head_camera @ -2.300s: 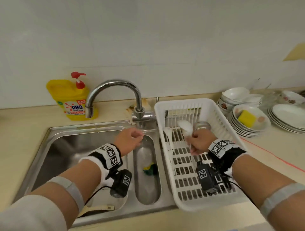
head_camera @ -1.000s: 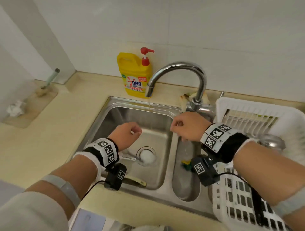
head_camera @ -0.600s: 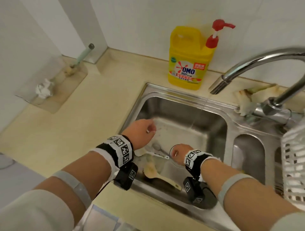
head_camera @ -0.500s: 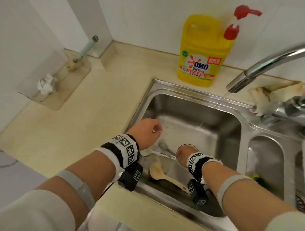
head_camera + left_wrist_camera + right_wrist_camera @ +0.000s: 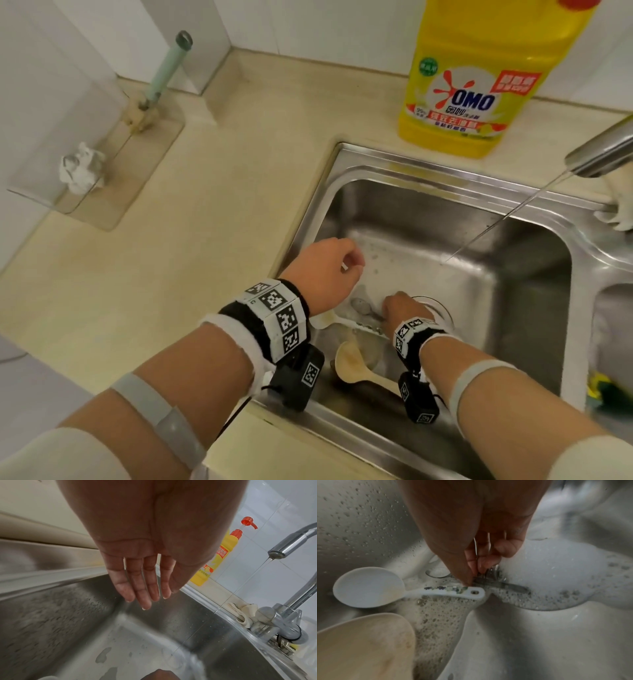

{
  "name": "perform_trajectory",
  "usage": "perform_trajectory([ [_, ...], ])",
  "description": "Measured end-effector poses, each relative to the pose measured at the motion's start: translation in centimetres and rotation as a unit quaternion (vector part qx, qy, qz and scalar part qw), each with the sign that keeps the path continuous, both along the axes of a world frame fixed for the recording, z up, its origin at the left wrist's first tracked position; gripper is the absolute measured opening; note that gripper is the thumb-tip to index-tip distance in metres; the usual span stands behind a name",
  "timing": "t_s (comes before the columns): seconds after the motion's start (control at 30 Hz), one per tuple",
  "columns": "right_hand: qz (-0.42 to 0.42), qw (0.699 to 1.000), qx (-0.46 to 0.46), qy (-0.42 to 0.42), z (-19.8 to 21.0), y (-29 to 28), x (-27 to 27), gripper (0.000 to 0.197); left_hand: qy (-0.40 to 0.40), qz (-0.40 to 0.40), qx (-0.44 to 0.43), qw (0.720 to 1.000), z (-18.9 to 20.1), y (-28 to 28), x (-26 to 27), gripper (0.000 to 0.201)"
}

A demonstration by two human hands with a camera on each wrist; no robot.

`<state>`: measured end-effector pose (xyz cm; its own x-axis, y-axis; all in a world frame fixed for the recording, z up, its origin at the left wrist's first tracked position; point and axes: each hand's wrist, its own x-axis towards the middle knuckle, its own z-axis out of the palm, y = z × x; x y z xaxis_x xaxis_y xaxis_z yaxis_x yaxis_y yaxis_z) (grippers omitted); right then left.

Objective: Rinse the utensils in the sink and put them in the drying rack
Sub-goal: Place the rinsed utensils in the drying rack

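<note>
My right hand [image 5: 399, 306] is down on the floor of the steel sink [image 5: 411, 178]. In the right wrist view this hand [image 5: 476, 572] pinches the handle of a metal spoon [image 5: 510, 586] that lies half under foam [image 5: 556, 574]. The spoon's bowl [image 5: 361, 305] shows just left of the hand. A white spoon with a flowered handle [image 5: 368, 586] lies beside it, and a beige ladle-like spoon [image 5: 352, 366] lies nearer me. My left hand [image 5: 329, 270] hovers above the sink's left side, fingers straight and empty [image 5: 142, 588]. The drying rack is out of view.
A thin stream runs from the tap spout [image 5: 599, 154] into the basin. A yellow detergent bottle [image 5: 472, 68] stands behind the sink. A glass tray [image 5: 102, 205] with a brush and a crumpled wad sits in the left corner. A green-yellow sponge [image 5: 603, 390] lies in the small right basin.
My right hand left the rack, crossed to the main basin and went down onto the metal spoon. The view swung left and closer. The left hand stayed hovering over the sink.
</note>
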<state>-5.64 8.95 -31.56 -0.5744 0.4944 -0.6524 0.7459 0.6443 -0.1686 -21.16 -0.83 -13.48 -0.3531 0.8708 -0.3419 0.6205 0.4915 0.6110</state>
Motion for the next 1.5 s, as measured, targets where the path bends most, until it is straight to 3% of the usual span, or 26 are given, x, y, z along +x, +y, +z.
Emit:
perform_trajectory([
  [0.17, -0.005, 1.000, 0.013, 0.017, 2.7, 0.5, 0.3, 0.026, -0.014, -0.008, -0.013, 1.000, -0.4, 0.7, 0.3, 0.009],
  [0.33, -0.145, 0.986, -0.021, 0.085, 8.1, 2.0, 2.0, 0.010, -0.019, -0.019, -0.031, 0.999, -0.9, 2.4, 0.9, 0.009],
  [0.47, -0.255, 0.946, -0.031, 0.196, 12.5, 3.7, 4.2, 0.013, -0.050, 0.012, -0.054, 0.997, -1.7, 4.4, 1.7, 0.032],
  [0.57, -0.295, 0.916, -0.016, 0.271, 15.3, 4.7, 6.0, 0.015, -0.155, 0.071, -0.057, 0.984, -2.1, 6.5, 2.8, 0.047],
  [0.7, -0.322, 0.882, 0.015, 0.345, 17.7, 6.2, 8.1, 0.010, -0.365, 0.147, 0.002, 0.919, -0.7, 9.3, 5.2, 0.035],
  [0.8, -0.338, 0.861, 0.016, 0.380, 18.7, 7.2, 9.6, 0.009, -0.405, 0.154, 0.048, 0.900, 0.5, 10.8, 6.7, 0.012],
  [0.87, -0.354, 0.843, 0.009, 0.406, 19.0, 7.9, 10.4, 0.008, -0.425, 0.170, 0.061, 0.887, 0.9, 11.5, 7.3, 0.014],
  [1.0, -0.418, 0.781, -0.049, 0.461, 19.3, 9.3, 11.5, 0.007, -0.450, 0.203, 0.075, 0.867, 1.2, 12.6, 7.9, 0.024],
  [1.2, -0.548, 0.614, -0.170, 0.542, 20.9, 10.3, 11.7, 0.003, -0.467, 0.209, 0.089, 0.855, 1.4, 13.9, 8.6, 0.023],
  [1.3, -0.581, 0.548, -0.212, 0.564, 21.0, 10.9, 11.4, 0.002, -0.461, 0.200, 0.094, 0.860, 1.5, 14.6, 8.9, 0.023],
  [1.4, -0.592, 0.514, -0.222, 0.579, 20.9, 11.2, 11.0, 0.004, -0.439, 0.196, 0.096, 0.871, 1.5, 15.3, 9.2, 0.023],
  [1.5, -0.593, 0.512, -0.212, 0.585, 20.7, 11.4, 10.8, 0.010, -0.421, 0.195, 0.105, 0.880, 1.2, 15.8, 9.2, 0.026],
])
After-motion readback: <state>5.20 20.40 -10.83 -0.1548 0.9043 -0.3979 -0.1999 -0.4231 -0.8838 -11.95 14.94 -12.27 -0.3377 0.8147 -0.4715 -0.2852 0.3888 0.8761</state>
